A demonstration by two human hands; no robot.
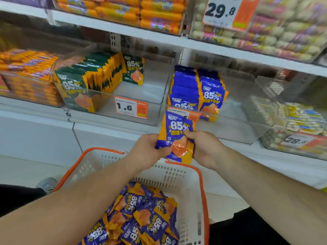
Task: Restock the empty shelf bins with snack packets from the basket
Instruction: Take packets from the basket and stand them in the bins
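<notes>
Both hands up in front of the shelf, above the basket [184, 175]. Left hand [148, 151] gripping lower-left edge of a blue snack packet [177, 137], thumb across the front. Right hand [203, 147] pinching same packet at its right side, fingers curled behind. Packet upright, "85%" facing cam, top edge just below the front lip of the clear bin w/ blue packets [196, 91].

That bin approx half filled: 2 rows of blue packets standing at the left, bare floor to the right. Next bin left holds green packets [86, 80], 1 row at left plus 1 standing alone at back; price tag [131, 107] reading 1.6 on its front.

Basket white w/ orange rim, low centre, loose pile of blue packets [141, 220] inside, mostly upside down. Shoe [46, 184] on floor at left.
</notes>
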